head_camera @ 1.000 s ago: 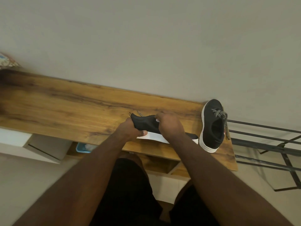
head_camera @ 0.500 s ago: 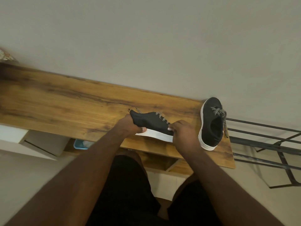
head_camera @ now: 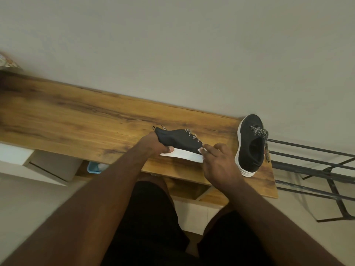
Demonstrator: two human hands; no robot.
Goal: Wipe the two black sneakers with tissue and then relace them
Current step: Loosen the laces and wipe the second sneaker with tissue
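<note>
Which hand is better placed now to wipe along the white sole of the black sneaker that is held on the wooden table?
The right hand: it pinches the white tissue at the black sneaker's sole, while the left hand grips its heel.

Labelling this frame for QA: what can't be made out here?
- Toe of the held sneaker: head view, covered by the right hand.
- Tissue: only a white scrap shows at the right fingertips; the rest is hidden by them.
- Heel of the held sneaker: wrapped by the left hand.
- Blue tub under the table: mostly hidden by the tabletop and the left arm.
</note>
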